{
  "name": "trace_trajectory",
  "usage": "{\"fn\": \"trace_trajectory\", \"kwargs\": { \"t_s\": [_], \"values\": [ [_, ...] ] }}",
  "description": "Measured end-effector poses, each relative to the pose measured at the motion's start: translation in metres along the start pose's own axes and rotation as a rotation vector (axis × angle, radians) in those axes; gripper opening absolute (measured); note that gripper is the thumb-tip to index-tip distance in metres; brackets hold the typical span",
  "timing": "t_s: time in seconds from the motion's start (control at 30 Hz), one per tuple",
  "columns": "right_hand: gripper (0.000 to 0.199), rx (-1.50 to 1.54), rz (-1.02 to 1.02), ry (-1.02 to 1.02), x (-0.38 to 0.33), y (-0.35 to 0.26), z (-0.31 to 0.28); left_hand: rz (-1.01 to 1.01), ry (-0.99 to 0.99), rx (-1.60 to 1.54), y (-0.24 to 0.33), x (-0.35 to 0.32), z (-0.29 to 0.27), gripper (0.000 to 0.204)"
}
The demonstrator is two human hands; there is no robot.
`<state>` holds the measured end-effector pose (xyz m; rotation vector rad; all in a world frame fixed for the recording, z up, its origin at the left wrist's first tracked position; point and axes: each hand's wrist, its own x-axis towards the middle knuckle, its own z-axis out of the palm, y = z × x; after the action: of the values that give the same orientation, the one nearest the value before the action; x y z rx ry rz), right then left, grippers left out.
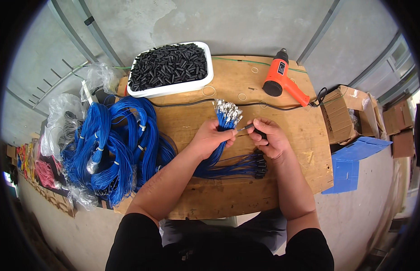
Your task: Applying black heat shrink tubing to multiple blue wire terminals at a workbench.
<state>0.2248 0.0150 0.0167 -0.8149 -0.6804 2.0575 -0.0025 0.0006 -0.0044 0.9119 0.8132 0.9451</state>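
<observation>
A person sits close up to the near side of a wooden table (305,156), with both hands over the middle of it. The left hand (209,139) is wrapped around a bunch of blue wires (225,123), with its thumb and fingers pressed together on it. The bunch's shiny silver tips (229,109) stick out on the far side of that hand. The wires run back toward the near side and then bend to the right. There, black ends (260,165) lie in a clump on the table, near the right wrist.

The right hand (274,137) is just to the right of the left hand. Its thumb and finger are pinching a small black tube (250,127). One thin wire tip goes across the little gap between the hands. I can't tell if it is inside the tube. Something dark is tucked in the right palm too, but the fingers hide most of it.

On the far left of the table is a white tub (174,91), full of little black tubes (169,67). An orange heat gun (279,74) sits at the far right. A black cord (183,105) runs across the table. A big heap of blue wire loops (149,131) lies at the left. Off the right side are a brown box (337,118) and a blue box (347,168).
</observation>
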Motion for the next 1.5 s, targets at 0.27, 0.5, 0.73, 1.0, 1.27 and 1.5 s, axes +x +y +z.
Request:
{"fn": "trace_trajectory", "kwargs": {
  "t_s": [0.27, 0.5, 0.73, 1.0, 1.27, 1.5],
  "values": [
    [0.02, -0.124, 0.003, 0.027, -0.001, 0.001, 0.007, -0.019, -0.005, 0.028, -0.001, 0.001, 0.0, 0.017],
    [0.02, -0.163, -0.014, 0.024, -0.002, 0.001, 0.008, -0.027, 0.004, 0.02, 0.0, 0.0, 0.002, 0.018],
    [0.019, -0.232, -0.132, 0.133, -0.006, -0.013, 0.002, 0.079, 0.006, 0.218, -0.004, 0.001, 0.004, 0.016],
    [0.017, -0.349, -0.237, 0.196, -0.008, -0.009, 0.01, 0.14, 0.056, 0.393, -0.008, 0.0, 0.007, 0.019],
    [0.01, -0.403, -0.263, 0.186, -0.004, -0.001, 0.01, 0.069, 0.034, 0.378, -0.002, -0.002, 0.012, 0.018],
    [0.011, -0.403, -0.234, 0.204, -0.004, 0.002, 0.01, 0.03, 0.063, 0.052, 0.0, -0.001, 0.015, 0.016]
  ]
}}
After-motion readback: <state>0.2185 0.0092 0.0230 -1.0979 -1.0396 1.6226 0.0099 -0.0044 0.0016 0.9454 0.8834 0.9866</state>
